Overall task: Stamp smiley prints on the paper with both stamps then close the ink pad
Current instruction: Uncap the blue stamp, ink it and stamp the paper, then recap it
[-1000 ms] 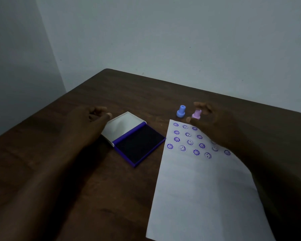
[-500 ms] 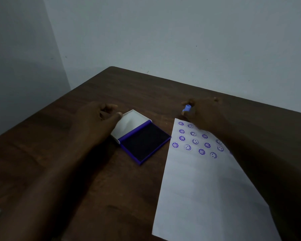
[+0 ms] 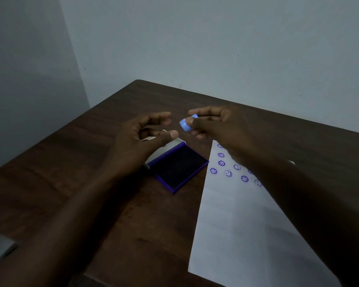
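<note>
Since half a second ago the right hand [image 3: 220, 125] has lifted off the far end of the paper [image 3: 247, 220] and swung left, carrying the blue stamp [image 3: 187, 123] up into the air, while the left hand [image 3: 141, 141] has risen from beside the ink pad [image 3: 178, 167] to meet it. The right grip is pinched on the blue stamp, thumb and fingers round its body, the stamp tilted with its wider end toward the left hand. The left grip is loose and holds nothing, its fingers curled and parted; its thumb tip is just beside the stamp but apart from it. Both hands hover above the ink pad's white lid [image 3: 166, 147], which lies folded back flat, with the dark inked tray open and unobstructed on its near right. The pad sits close to the paper's left edge with a narrow strip of bare wood between them. Rows of purple smiley prints [image 3: 228, 173] fill the paper's far end, partly hidden under the right forearm; the rest of the sheet is blank and runs to the near edge of the tabletop [image 3: 87, 158]. The tabletop is open to the left of the pad and beyond the hands, up to its far corner near the wall [image 3: 195, 42].
</note>
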Motion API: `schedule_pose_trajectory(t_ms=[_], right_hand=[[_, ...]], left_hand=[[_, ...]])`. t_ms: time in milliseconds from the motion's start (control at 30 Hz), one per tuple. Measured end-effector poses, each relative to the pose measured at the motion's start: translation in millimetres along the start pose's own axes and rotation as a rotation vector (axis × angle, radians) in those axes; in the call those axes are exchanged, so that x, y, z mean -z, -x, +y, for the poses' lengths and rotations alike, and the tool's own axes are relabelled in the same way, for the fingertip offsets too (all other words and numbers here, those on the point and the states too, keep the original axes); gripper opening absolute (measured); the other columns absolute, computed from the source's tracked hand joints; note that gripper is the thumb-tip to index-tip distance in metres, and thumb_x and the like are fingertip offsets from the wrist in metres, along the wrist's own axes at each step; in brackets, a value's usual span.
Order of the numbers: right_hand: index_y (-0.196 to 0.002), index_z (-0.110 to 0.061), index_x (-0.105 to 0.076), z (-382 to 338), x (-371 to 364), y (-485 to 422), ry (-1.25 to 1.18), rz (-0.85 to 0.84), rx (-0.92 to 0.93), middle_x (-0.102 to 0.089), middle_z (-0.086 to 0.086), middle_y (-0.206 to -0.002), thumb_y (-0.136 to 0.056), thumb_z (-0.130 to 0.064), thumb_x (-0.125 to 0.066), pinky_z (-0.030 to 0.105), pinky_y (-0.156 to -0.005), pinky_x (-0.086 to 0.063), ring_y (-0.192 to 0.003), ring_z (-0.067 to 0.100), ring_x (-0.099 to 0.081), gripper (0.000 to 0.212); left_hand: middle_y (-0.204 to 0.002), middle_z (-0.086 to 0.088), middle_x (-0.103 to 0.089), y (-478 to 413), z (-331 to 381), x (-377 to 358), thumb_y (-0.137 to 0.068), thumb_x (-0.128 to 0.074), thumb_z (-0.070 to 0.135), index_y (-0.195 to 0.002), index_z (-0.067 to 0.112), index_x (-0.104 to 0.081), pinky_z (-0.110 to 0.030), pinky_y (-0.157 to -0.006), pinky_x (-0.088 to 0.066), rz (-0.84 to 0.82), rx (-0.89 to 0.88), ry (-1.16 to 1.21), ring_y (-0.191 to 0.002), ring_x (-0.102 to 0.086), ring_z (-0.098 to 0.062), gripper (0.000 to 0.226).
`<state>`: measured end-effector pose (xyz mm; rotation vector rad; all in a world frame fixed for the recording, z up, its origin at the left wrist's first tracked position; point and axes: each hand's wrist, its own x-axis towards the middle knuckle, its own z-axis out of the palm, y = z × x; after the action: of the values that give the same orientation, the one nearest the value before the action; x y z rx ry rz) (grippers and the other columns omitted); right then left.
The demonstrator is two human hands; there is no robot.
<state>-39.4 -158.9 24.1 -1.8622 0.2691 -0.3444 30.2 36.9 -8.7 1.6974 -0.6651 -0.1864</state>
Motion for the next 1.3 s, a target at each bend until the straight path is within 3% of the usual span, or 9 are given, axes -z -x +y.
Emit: schedule_pose_trajectory(t_ms=[233, 400, 600, 733, 833, 900, 967, 1100, 1300], right_hand=[[-0.111, -0.009, -0.072, -4, -18, 11, -0.186, -0.077, -0.054, -0.078, 0.013, -0.094, -0.085, -0.014, -0.073, 0.027, -0.077, -0.062, -0.082, 0.021, -0.074, 0.026], [-0.111, -0.005, -0.071, -6, -19, 15, -0.265, -0.116, -0.078, -0.077, 0.016, -0.099, -0.086, -0.010, -0.071, 0.029, -0.079, -0.062, -0.086, 0.023, -0.075, 0.026], [-0.118, -0.009, -0.068, -5, -6, 12, -0.403, -0.169, -0.047, -0.075, 0.010, -0.112, -0.087, -0.001, -0.066, 0.031, -0.088, -0.059, -0.103, 0.022, -0.072, 0.032], [-0.116, -0.019, -0.071, -1, 1, 16, 0.183, -0.024, 0.081, -0.077, -0.004, -0.101, -0.081, -0.016, -0.078, 0.023, -0.086, -0.058, -0.093, 0.005, -0.073, 0.036], [-0.109, -0.023, -0.074, 1, -5, 23, 0.509, -0.099, 0.069, -0.070, -0.020, -0.083, -0.078, -0.022, -0.080, 0.001, -0.072, -0.048, -0.075, -0.010, -0.067, 0.033], [-0.112, -0.027, -0.073, 3, -11, 25, 0.650, -0.147, 0.070, -0.069, -0.022, -0.088, -0.081, -0.025, -0.077, 0.001, -0.067, -0.044, -0.076, -0.007, -0.063, 0.031], [-0.116, -0.026, -0.071, 5, -16, 26, 0.676, -0.175, 0.072, -0.069, -0.012, -0.104, -0.084, -0.023, -0.074, 0.003, -0.069, -0.042, -0.081, -0.003, -0.058, 0.031], [-0.115, -0.020, -0.072, 8, -21, 28, 0.709, -0.189, 0.125, -0.068, -0.008, -0.108, -0.084, -0.019, -0.074, -0.007, -0.068, -0.035, -0.075, -0.011, -0.050, 0.030], [-0.118, -0.020, -0.071, 17, -22, 27, 0.730, -0.169, 0.154, -0.070, 0.000, -0.121, -0.084, -0.019, -0.074, -0.002, -0.071, -0.038, -0.088, -0.002, -0.056, 0.033]], left_hand=[[-0.103, 0.002, -0.077, 3, 0, -3, -0.063, -0.080, 0.030, -0.109, 0.019, -0.072, -0.022, -0.081, -0.060, 0.061, -0.078, 0.091, -0.089, -0.076, -0.009, 0.048], [-0.101, 0.004, -0.077, 3, 2, -3, -0.060, -0.080, 0.029, -0.109, 0.018, -0.071, -0.016, -0.077, -0.058, 0.052, -0.088, 0.128, -0.088, -0.076, -0.007, 0.051], [-0.103, 0.003, -0.078, -3, 3, 3, -0.071, -0.075, 0.022, -0.106, 0.023, -0.074, -0.019, -0.074, -0.058, 0.018, 0.104, 0.374, -0.099, -0.074, -0.012, 0.036], [-0.098, 0.003, -0.078, -11, 3, 12, -0.085, -0.068, 0.021, -0.105, 0.024, -0.072, -0.020, -0.073, -0.059, 0.108, 0.190, 0.595, -0.091, -0.075, -0.009, 0.021], [-0.099, 0.000, -0.073, -15, 1, 15, -0.096, -0.059, 0.026, -0.105, 0.023, -0.070, -0.020, -0.072, -0.060, 0.184, 0.219, 0.653, -0.083, -0.071, -0.007, 0.015], [-0.096, 0.000, -0.072, -17, -2, 15, -0.097, -0.057, 0.031, -0.104, 0.022, -0.070, -0.020, -0.072, -0.060, 0.213, 0.236, 0.657, -0.080, -0.069, -0.007, 0.017], [-0.093, 0.000, -0.072, -18, -5, 16, -0.097, -0.056, 0.034, -0.103, 0.021, -0.070, -0.020, -0.071, -0.059, 0.221, 0.251, 0.659, -0.077, -0.069, -0.007, 0.020], [-0.092, 0.000, -0.071, -19, -7, 16, -0.097, -0.056, 0.035, -0.103, 0.020, -0.069, -0.019, -0.070, -0.058, 0.225, 0.257, 0.667, -0.075, -0.069, -0.005, 0.021], [-0.091, 0.001, -0.072, -21, -9, 15, -0.096, -0.057, 0.037, -0.102, 0.020, -0.070, -0.020, -0.072, -0.059, 0.225, 0.246, 0.648, -0.078, -0.069, -0.006, 0.021]])
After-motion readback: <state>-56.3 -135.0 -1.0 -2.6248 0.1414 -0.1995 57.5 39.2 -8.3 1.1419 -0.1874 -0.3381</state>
